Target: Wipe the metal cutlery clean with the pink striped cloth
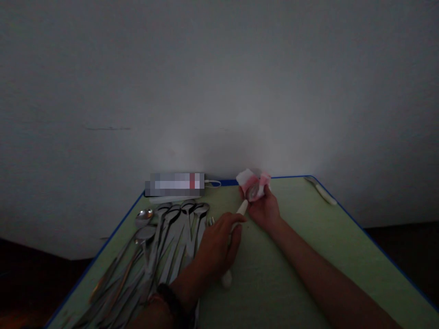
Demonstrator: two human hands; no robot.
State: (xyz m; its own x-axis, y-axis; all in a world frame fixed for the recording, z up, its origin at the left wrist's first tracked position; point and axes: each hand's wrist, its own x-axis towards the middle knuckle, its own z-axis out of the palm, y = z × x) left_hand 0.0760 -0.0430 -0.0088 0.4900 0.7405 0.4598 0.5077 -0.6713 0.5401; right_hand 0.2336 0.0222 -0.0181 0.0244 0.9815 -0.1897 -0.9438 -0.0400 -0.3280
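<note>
My left hand [221, 242], with a dark band on its wrist, is closed around the pale handle of a spoon [243, 208] above the table. The spoon's bowl lies against a crumpled pink-and-white cloth [247, 178], which could also be tissue. My right hand [265, 211] grips that cloth from below and the right, around the bowl. Just left of my left hand, the tines of a fork [210, 221] peek out. A pale handle end [227, 278] shows beneath the hand; the part between is hidden.
Several metal spoons and other cutlery [171, 214] crowd the left side of the green table [295, 196]. A pale-handled utensil [324, 193] lies near the right edge. A blurred-out box-like item [176, 184] with a white cable [214, 183] stands at the back, before the wall [219, 91].
</note>
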